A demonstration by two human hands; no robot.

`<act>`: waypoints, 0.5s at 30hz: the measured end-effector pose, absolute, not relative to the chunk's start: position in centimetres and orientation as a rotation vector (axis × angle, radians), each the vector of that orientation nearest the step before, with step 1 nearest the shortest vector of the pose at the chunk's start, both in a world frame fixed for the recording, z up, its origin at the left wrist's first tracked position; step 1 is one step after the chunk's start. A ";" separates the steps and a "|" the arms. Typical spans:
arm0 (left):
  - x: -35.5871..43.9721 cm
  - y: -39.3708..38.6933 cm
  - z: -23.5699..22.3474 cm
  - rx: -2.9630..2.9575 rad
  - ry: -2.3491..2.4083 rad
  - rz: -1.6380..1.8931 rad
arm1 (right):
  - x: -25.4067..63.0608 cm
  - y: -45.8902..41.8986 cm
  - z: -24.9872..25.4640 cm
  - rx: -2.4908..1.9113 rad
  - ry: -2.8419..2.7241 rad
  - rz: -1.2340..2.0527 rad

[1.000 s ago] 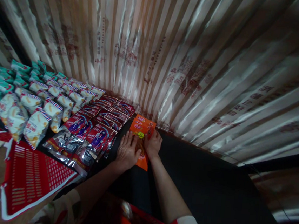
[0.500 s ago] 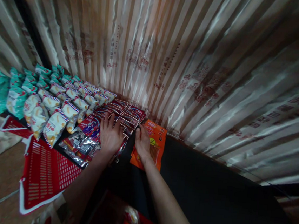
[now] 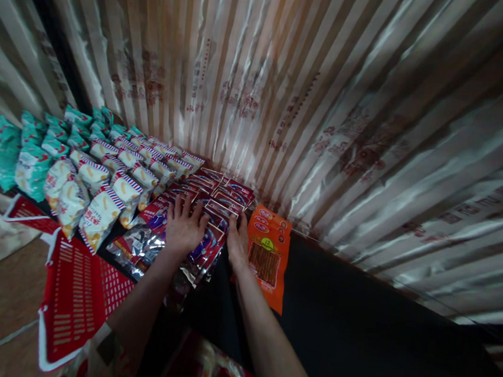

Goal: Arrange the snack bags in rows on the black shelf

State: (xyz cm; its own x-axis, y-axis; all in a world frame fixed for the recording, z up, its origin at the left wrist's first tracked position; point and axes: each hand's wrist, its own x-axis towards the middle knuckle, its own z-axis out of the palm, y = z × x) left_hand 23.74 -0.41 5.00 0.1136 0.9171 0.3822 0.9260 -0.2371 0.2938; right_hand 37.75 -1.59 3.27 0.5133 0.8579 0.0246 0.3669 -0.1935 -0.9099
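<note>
My left hand (image 3: 184, 227) lies flat with its fingers spread on overlapping dark red and purple snack packets (image 3: 214, 204). Along the right edge of those packets rests my right hand (image 3: 238, 242), fingers stretched out and touching the edge. Just right of it an orange snack packet (image 3: 266, 255) lies flat on the black surface, partly covered by my right hand and forearm. To the left of the red packets stand rows of white snack bags with striped tops (image 3: 100, 212).
Green snack bags (image 3: 33, 170) line the far left. A red basket (image 3: 72, 301) sits below the front edge at left. The black-covered table (image 3: 354, 323) stretches right, against a pleated curtain (image 3: 260, 94). Dark red packaging (image 3: 212, 365) shows at the bottom.
My right hand has come off the orange packet's left part and moved against the red packets' edge. More of the orange packet shows. The view has shifted slightly.
</note>
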 end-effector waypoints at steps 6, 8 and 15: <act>24.5 -0.5 4.1 -2.374 -1.924 -0.787 | 38.6 -0.7 2.0 -1.806 -1.023 0.616; 24.5 -0.5 3.9 -2.381 -1.922 -0.809 | 38.8 -0.6 1.6 -1.778 -1.023 0.628; 24.0 -0.3 4.4 -2.369 -1.889 -0.901 | 38.3 -1.1 2.3 -1.794 -1.052 0.542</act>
